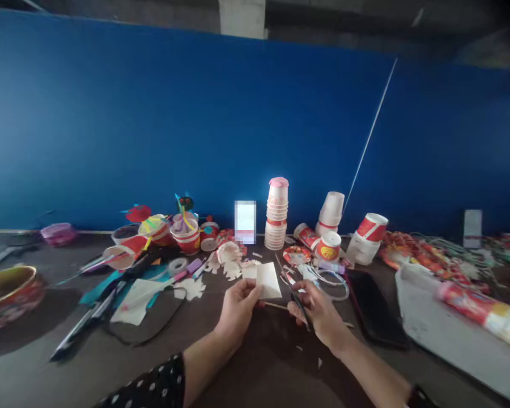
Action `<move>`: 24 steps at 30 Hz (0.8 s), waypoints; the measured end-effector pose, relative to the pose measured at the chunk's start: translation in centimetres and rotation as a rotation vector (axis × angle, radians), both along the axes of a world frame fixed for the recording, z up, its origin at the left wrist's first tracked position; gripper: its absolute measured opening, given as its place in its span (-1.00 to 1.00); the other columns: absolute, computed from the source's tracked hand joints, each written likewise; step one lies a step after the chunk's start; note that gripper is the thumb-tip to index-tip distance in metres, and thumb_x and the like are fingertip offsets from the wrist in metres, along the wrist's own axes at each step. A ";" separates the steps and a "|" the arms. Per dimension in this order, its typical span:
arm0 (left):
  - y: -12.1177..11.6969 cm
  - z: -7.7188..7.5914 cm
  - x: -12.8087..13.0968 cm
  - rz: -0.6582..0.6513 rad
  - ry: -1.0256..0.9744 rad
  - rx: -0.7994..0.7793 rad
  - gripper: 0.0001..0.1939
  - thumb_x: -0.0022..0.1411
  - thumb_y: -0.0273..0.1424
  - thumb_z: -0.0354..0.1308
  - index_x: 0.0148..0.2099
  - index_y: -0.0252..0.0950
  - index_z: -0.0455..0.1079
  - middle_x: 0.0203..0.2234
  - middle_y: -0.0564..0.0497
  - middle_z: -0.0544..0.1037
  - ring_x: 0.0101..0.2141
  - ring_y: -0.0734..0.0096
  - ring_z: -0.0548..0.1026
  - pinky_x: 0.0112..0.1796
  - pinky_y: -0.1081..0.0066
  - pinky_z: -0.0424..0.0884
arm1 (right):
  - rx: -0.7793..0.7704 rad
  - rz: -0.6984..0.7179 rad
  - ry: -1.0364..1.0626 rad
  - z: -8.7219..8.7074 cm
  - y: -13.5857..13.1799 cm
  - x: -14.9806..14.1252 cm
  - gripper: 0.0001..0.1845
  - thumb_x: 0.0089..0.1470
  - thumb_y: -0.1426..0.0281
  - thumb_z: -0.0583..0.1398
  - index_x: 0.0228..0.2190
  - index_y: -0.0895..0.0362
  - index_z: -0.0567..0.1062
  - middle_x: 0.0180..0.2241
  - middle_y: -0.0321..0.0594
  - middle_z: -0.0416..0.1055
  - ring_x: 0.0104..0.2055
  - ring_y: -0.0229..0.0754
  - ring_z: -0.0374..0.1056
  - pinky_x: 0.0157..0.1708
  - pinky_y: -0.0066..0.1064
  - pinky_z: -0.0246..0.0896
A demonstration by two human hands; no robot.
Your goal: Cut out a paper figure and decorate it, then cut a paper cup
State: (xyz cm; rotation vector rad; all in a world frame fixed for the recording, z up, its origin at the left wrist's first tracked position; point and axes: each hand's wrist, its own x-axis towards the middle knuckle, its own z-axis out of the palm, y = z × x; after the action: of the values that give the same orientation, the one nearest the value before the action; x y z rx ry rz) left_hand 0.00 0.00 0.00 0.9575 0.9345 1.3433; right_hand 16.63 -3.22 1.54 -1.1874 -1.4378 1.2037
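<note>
- Pinching the white paper piece (269, 281) at its left edge between thumb and fingers, the left hand (238, 306) is closed on it.
- Gripping the dark-handled scissors (297, 300), the right hand (318, 314) has its fingers around the handles; the blades point up and away, just right of the paper.
- Between the two hands, a thin stick (276, 306) lies on the tabletop (255, 368).
- Just beyond the left hand, pale paper cutouts (232, 271) are spread out, with a roll of tape (177, 266) further to the left.
- Just beyond the right hand lie a loop of clear tubing (338, 292) and a round red piece (297, 255).
- Right of the right hand, a black phone (376, 309) lies flat; past it are a light-coloured sheet (437, 334) and a red-and-white roll (482, 309), blurred.
- Left of the left hand are a black cord (161, 334), a white sheet (134, 300) and blue material (100, 288).
- Straight ahead of both hands, a tall stack of paper cups (276, 226) stands upright, topped with pink.
- Farther out to the left, red decorated cups (187, 241) hold colourful strips; behind everything rises a blue wall (221, 124).
</note>
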 end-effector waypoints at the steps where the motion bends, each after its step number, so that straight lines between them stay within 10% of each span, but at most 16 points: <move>1: 0.0 0.0 -0.1 0.004 -0.006 -0.005 -0.72 -0.19 -0.28 0.30 -0.49 -0.36 0.33 -0.68 0.11 0.43 -0.64 0.59 0.32 -0.57 0.57 0.27 | 0.003 0.026 0.007 -0.1 0.0 0.1 -0.52 -0.15 0.09 0.27 -0.34 0.15 0.25 -0.60 -0.46 0.20 -0.58 -0.36 0.13 -0.56 -0.50 0.07; 24: 0.0 -0.2 -0.5 -0.055 -0.067 -0.002 -0.71 -0.18 -0.29 0.32 -0.52 -0.37 0.31 -0.68 0.13 0.41 -0.67 0.62 0.31 -0.58 0.57 0.22 | -0.103 0.120 0.036 1.1 -0.6 -0.3 -0.47 -0.31 0.00 0.29 -0.44 0.15 0.32 -0.63 -0.40 0.26 -0.63 -0.37 0.13 -0.64 -0.52 0.01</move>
State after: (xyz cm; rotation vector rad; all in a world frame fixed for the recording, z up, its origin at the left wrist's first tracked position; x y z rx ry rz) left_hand -0.49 0.00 -0.17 0.9249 0.8535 1.3199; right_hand 16.36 -3.81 2.64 -1.1562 -1.4513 1.3895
